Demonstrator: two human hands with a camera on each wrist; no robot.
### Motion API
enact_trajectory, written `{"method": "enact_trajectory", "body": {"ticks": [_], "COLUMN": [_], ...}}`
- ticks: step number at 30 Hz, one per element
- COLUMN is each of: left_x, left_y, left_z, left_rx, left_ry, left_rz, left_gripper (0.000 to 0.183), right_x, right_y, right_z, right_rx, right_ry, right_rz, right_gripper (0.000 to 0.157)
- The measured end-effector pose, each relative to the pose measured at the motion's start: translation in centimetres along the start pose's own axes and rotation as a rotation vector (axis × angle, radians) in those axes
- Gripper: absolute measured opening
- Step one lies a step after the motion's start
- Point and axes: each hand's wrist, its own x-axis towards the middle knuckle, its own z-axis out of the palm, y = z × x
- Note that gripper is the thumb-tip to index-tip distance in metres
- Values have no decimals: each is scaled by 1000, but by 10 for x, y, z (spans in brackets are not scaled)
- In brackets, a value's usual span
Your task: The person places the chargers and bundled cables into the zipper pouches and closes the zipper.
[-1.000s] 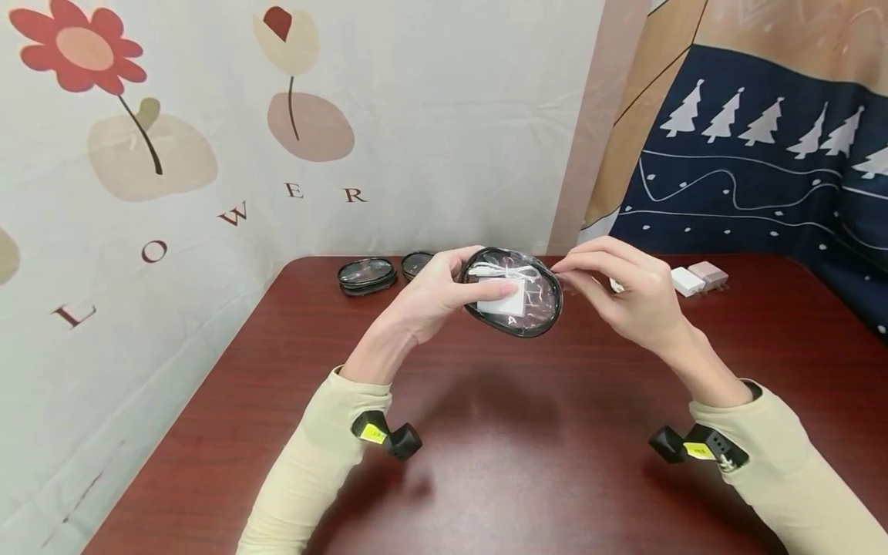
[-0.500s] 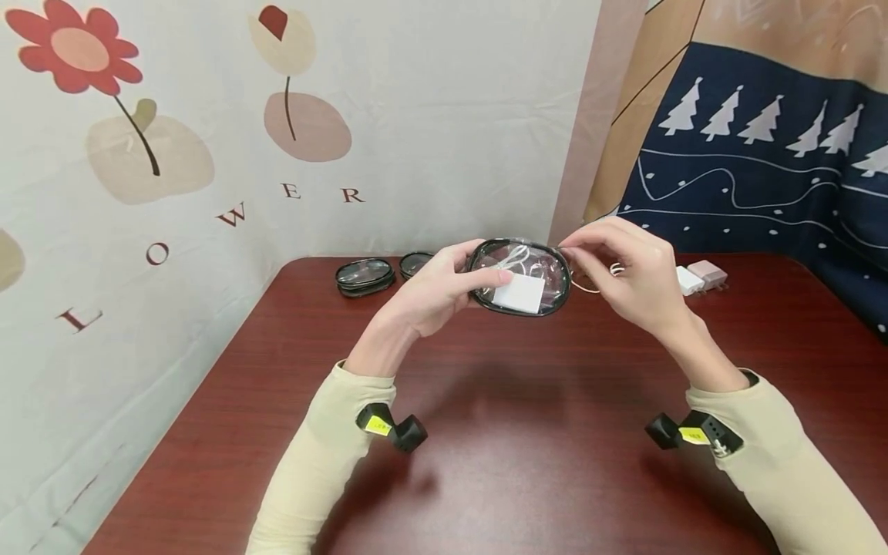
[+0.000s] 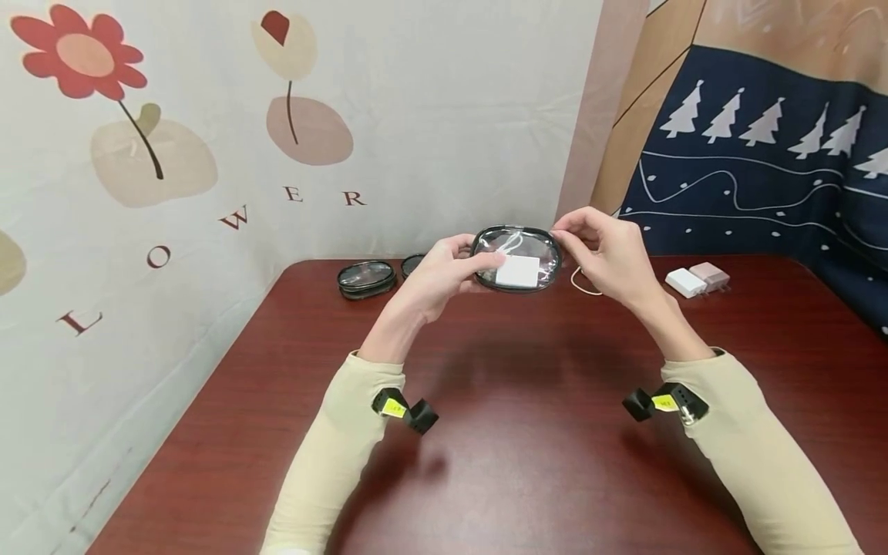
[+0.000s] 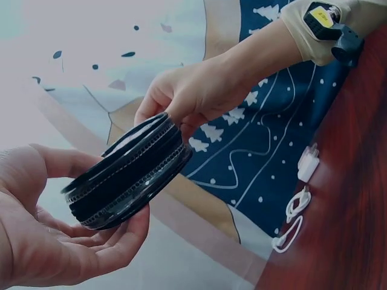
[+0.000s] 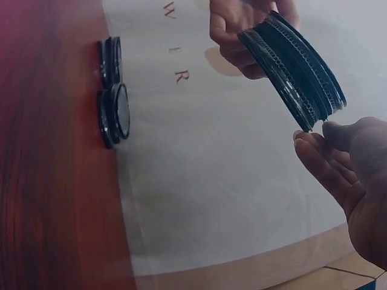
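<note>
Clear through its front, a small oval pouch [image 3: 543,250] with black trim is held up over the table. Inside lie a white square block [image 3: 518,271] and a looped white cable [image 3: 511,243]. My left hand [image 3: 444,270] grips the pouch's left end, thumb across the clear face and fingers behind. At the opposite end, my right hand [image 3: 610,250] pinches the zipper pull with thumb and fingertips; the pull itself is mostly hidden. The zippered edge of the pouch [image 4: 130,172] faces the left wrist view. From the right wrist view, the fingertips [image 5: 308,142] sit right at the pouch's corner.
Two similar pouches stand at the back left, the nearer pouch [image 3: 366,278] fully visible. At the back right sit a white charger [image 3: 685,283] and a pinkish charger [image 3: 711,275]. A white cable [image 3: 584,285] lies partly behind my right hand. Printed cloth [image 3: 444,116] hangs behind the table.
Both hands have moved up and away with the pouch, which has turned from slanted to nearly level. The cable and white charger behind my right hand show more now.
</note>
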Motion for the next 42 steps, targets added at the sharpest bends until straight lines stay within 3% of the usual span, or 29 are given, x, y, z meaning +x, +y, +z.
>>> {"method": "enact_trajectory", "body": {"ticks": [7, 19, 30, 34, 42], "left_x": [18, 54, 77, 84, 95], "left_y": [-2, -15, -38, -47, -64], "left_z": [-1, -6, -15, -15, -13], "left_rx": [-37, -51, 52, 136, 424], "left_ry": [90, 171, 301, 352, 449], "left_rz": [-34, -80, -136, -128, -147], "left_gripper": [27, 39, 38, 37, 25], "right_x": [17, 35, 40, 40, 36], "right_y": [17, 54, 81, 91, 105], "right_z": [9, 23, 41, 49, 64], "right_rx": [-48, -142, -239, -276, -333], "right_ry": [-34, -111, -236, -277, -346], "right_rz": [63, 227, 308, 319, 377], "right_gripper": [7, 9, 13, 14, 14]}}
